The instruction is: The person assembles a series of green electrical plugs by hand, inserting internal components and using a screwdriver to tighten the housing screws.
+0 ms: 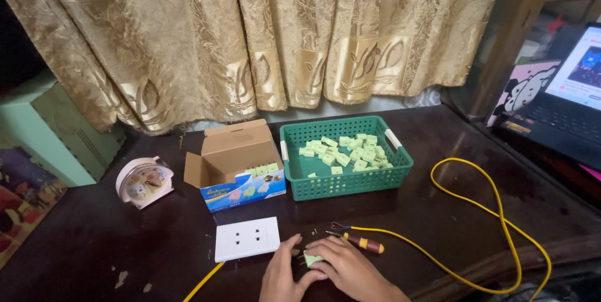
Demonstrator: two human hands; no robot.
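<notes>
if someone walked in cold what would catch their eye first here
Likely the green basket at the middle of the dark table, holding a loose heap of pale green blocks. Next, the yellow cable looping across the table's right side. At the bottom edge, the left hand and right hand meet over one small green block, beside a white socket plate.

**Small green part pinned between two hands on the dark table**

The pale green plastic piece [312,259] sits low at the table's near edge, just right of the white socket plate. Only its top corner shows, blocky and light-coloured, with small metal prongs to its left. Fingers cover the rest, so its exact pose can't be made out.
</notes>
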